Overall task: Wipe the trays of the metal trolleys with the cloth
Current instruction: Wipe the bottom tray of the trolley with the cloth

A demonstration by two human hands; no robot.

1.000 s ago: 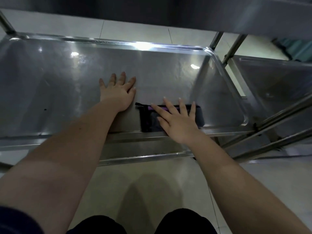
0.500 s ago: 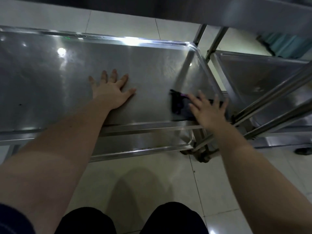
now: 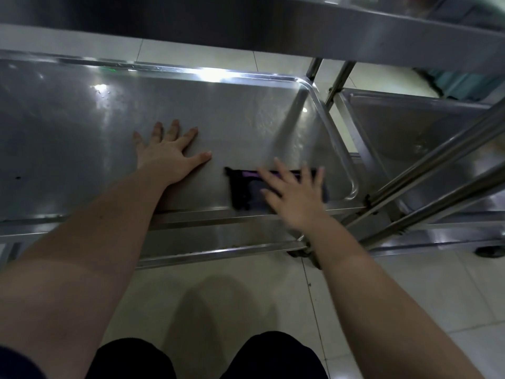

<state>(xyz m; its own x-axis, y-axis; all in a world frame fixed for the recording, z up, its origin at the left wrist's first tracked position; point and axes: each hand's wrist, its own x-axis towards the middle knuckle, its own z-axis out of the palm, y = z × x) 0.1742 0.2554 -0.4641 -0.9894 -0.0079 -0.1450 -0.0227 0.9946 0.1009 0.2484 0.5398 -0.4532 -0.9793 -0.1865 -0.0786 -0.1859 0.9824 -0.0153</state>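
Note:
A dark cloth [image 3: 244,191] with a purple stripe lies flat near the front right of the metal trolley tray [image 3: 82,127]. My right hand [image 3: 293,194] presses on the cloth with straight, spread fingers and covers its right part. My left hand [image 3: 168,153] rests flat on the bare tray surface, just left of the cloth and apart from it.
A second trolley's tray [image 3: 410,132] stands close on the right, with slanted metal tubes [image 3: 437,165] crossing in front of it. An upper shelf [image 3: 355,28] overhangs the back. A lower tray edge [image 3: 218,253] and tiled floor [image 3: 246,296] lie below.
My right hand slid the cloth right toward the tray's end, then back left to near the front middle-right. My left hand stayed flat in place.

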